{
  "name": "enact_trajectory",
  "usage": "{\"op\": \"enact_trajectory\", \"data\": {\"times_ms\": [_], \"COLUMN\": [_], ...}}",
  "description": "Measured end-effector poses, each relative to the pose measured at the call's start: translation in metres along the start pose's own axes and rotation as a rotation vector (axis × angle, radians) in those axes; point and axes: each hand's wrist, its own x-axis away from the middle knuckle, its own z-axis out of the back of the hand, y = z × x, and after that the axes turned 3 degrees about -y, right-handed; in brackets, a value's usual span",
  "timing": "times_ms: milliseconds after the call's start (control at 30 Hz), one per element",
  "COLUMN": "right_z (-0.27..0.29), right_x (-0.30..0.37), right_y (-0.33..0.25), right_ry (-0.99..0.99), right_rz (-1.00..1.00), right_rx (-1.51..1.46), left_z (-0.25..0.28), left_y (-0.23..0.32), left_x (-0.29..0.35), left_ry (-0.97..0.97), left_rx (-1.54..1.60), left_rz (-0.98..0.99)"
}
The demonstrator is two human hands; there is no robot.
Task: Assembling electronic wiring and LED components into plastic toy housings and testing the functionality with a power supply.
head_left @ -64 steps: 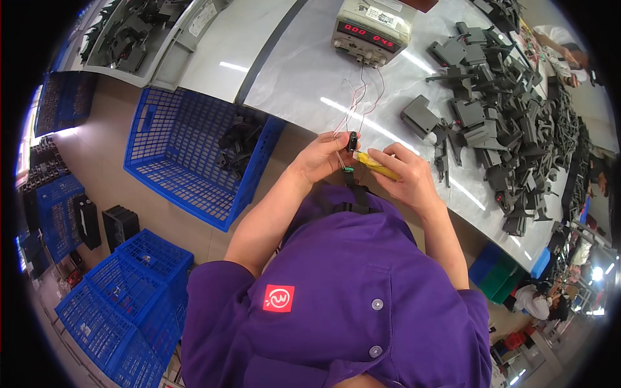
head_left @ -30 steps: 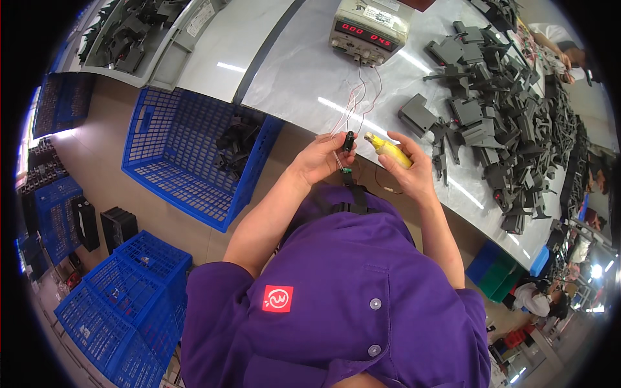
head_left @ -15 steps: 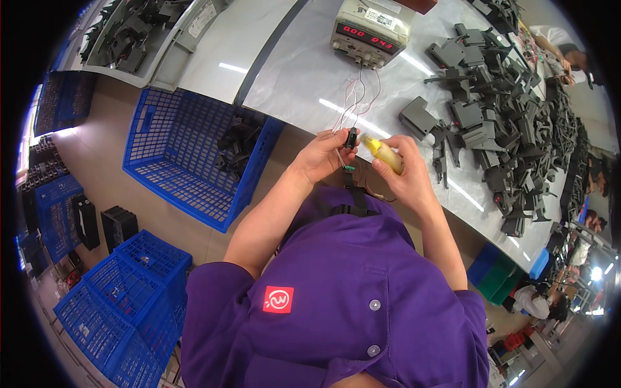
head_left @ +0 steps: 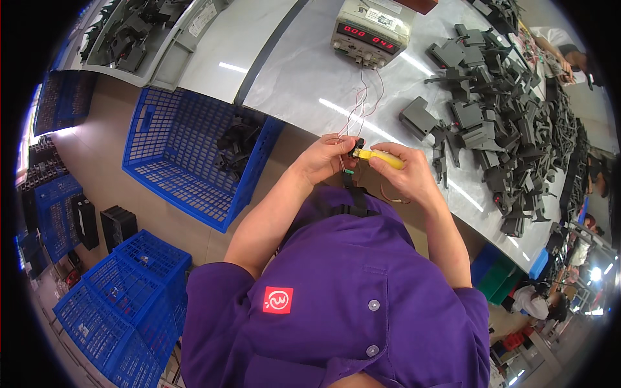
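Note:
In front of my chest, near the table's front edge, my left hand (head_left: pixel 323 159) is closed on a small black part (head_left: pixel 356 147). Thin red and white wires (head_left: pixel 354 118) run beside it, up to a bench power supply (head_left: pixel 372 35) with a lit red display. My right hand (head_left: pixel 412 173) grips a yellow-handled tool (head_left: pixel 388 159), its kind unclear. The tool's tip meets or nearly meets the black part; contact is too small to tell. Below my left fingers a small green piece (head_left: pixel 348 172) shows. My fingers hide much of the black part.
Dark grey plastic parts (head_left: pixel 479 123) lie heaped across the table's right side. A blue crate (head_left: pixel 174 155) holding black parts stands left of my arm, and a grey bin (head_left: pixel 169 61) is at far left. More blue crates (head_left: pixel 123 288) stand lower left. Other people appear at the right.
The yellow tool has come left and turned more level, its tip now at the black part. My right hand has shifted with it; the left hand stays nearly in place.

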Motion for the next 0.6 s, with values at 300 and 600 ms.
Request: {"op": "enact_trajectory", "data": {"times_ms": [300, 600], "right_z": [-0.015, -0.034], "right_x": [0.000, 0.002], "right_y": [0.012, 0.015], "right_ry": [0.163, 0.301], "right_rz": [0.127, 0.226], "right_rx": [0.037, 0.244], "left_z": [0.002, -0.005], "left_y": [0.000, -0.005], "left_x": [-0.003, -0.007], "left_ry": [0.005, 0.090], "left_rx": [0.006, 0.028], "left_rz": [0.044, -0.017]}}
